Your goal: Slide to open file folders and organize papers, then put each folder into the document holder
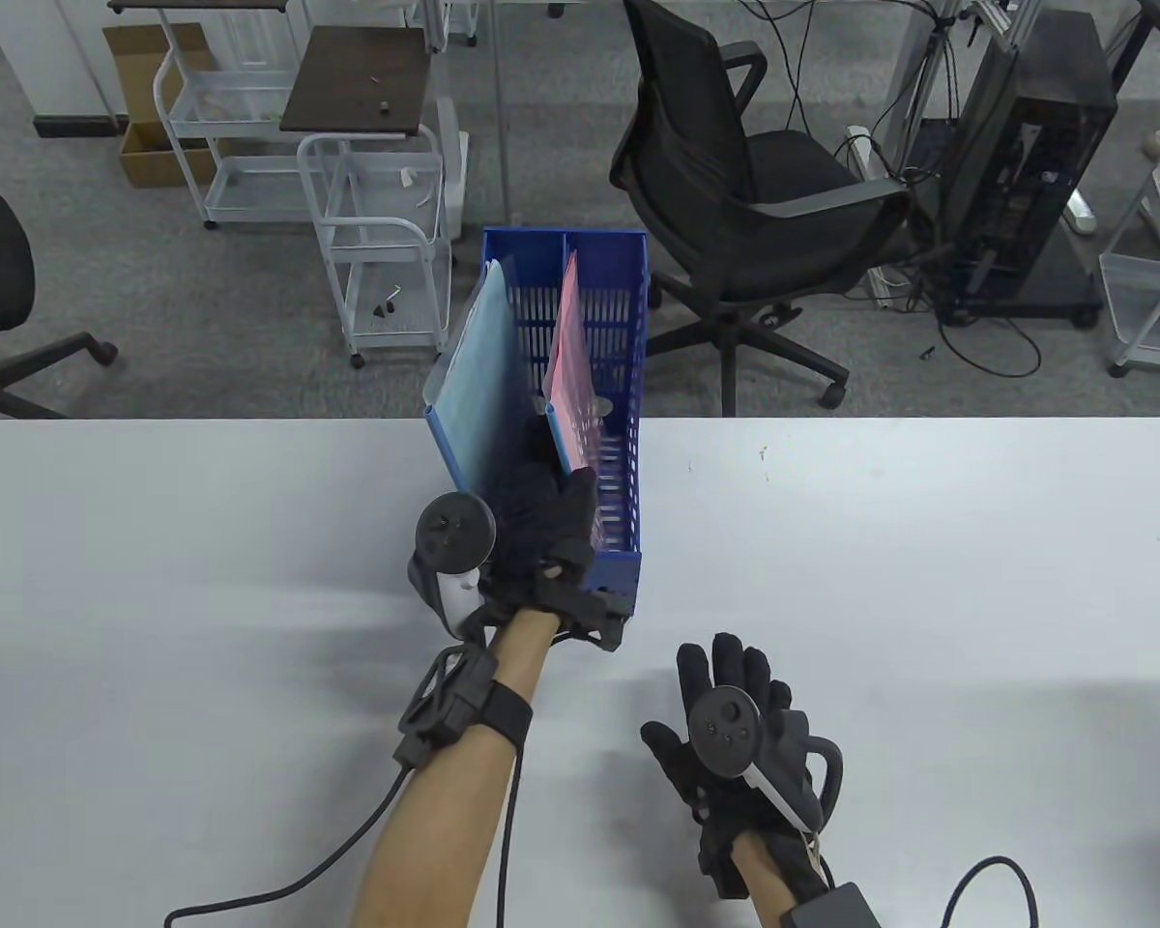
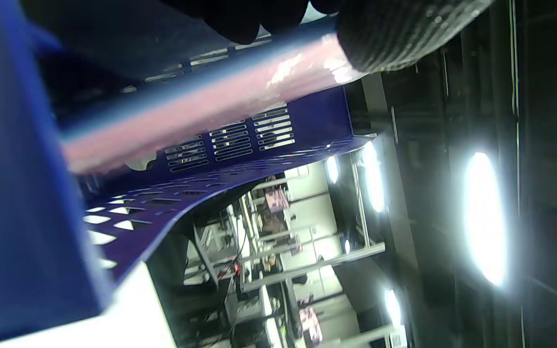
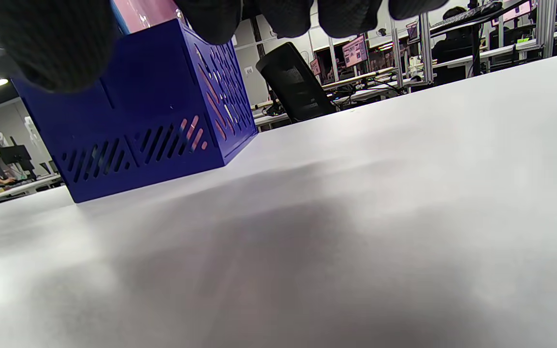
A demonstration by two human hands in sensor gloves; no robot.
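1. While our left hand (image 1: pixel 541 541) reaches into the near end of the blue document holder (image 1: pixel 628 406), we note its fingers at the near edge of the pink folder (image 1: pixel 575 377). The left wrist view shows a fingertip (image 2: pixel 394 38) lying on that folder's edge; whether the thumb pinches it from the other side we cannot tell.
2. The pink folder stands on edge in the holder's right compartment, tilted a little, its long axis running away from us along the holder.
3. A light blue folder (image 1: pixel 478 377) stands in the left compartment, leaning outward over the left wall.
4. Our right hand (image 1: pixel 735 735) is near the white table (image 1: pixel 928 599), well short of the holder and to its right, fingers straight and relaxed, holding nothing.
5. Judgement: both folders look filed, so the task seems near its end. Any final seating push would run straight ahead from the left hand, along the folder's long axis; the left hand is plainly the nearer one.
6. Risk, as we read it: a sideways shove could tip the holder, which sits at the table's far edge.
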